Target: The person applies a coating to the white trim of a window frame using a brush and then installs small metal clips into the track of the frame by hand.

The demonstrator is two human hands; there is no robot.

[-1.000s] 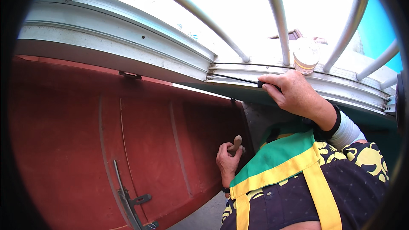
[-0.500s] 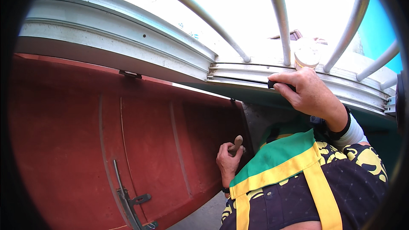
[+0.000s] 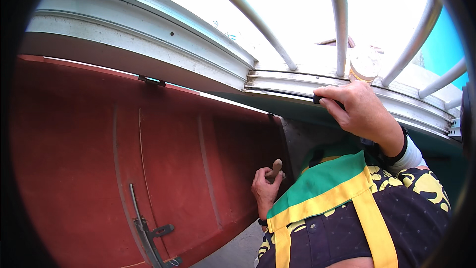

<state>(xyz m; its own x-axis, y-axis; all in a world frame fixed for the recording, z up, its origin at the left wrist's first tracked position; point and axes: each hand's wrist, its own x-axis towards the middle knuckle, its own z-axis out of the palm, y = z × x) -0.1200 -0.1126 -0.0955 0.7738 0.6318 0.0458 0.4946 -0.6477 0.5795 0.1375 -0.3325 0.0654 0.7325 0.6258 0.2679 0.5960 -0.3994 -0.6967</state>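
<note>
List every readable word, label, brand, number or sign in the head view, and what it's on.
No readable text to quote.
Pale tub by the metal bars: yellowish band, too washed out to tell if printed.
Bluish marks beyond the bars: too small and blurred to tell if they are writing.
Black handle in the right hand: no lettering made out.

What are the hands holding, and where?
The right hand holds a thin tool by its black handle. The left hand grips a tan stick below its rounded end; the rest is hidden.
</note>
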